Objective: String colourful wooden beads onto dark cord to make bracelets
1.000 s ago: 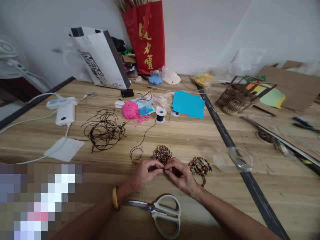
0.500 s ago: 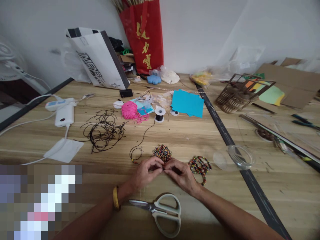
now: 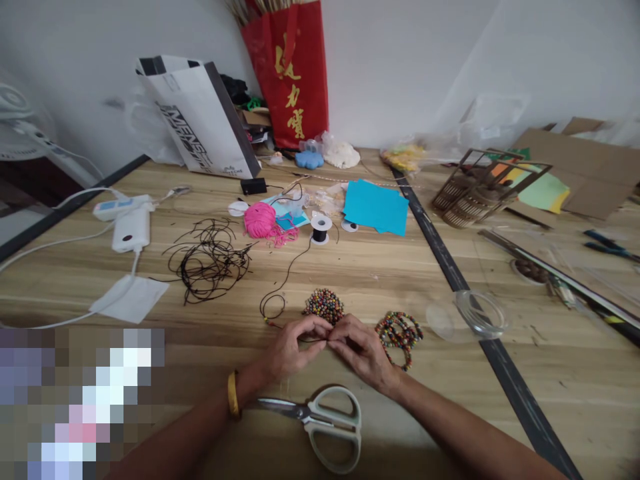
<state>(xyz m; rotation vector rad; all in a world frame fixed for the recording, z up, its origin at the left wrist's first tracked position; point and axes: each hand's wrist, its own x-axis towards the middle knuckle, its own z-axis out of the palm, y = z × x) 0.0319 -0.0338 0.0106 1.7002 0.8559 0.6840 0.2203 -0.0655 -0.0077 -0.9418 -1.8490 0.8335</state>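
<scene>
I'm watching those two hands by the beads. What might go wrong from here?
A nudge from the left hand or right hand could scatter the loose bead pile just beyond them. The scissors point toward the left wrist, so lowering it might brush the tip.

Single head-worn camera, close above tabletop [image 3: 395, 273], facing forward and down, wall [image 3: 400, 73] beyond.

A gold-coloured bangle [image 3: 233, 395], a rounded band, encircles the left forearm [image 3: 183, 433] just behind the left hand [image 3: 291, 350]. The right forearm [image 3: 450, 417] and right hand [image 3: 363, 353] are bare, and the left forearm is otherwise uncovered too.
</scene>
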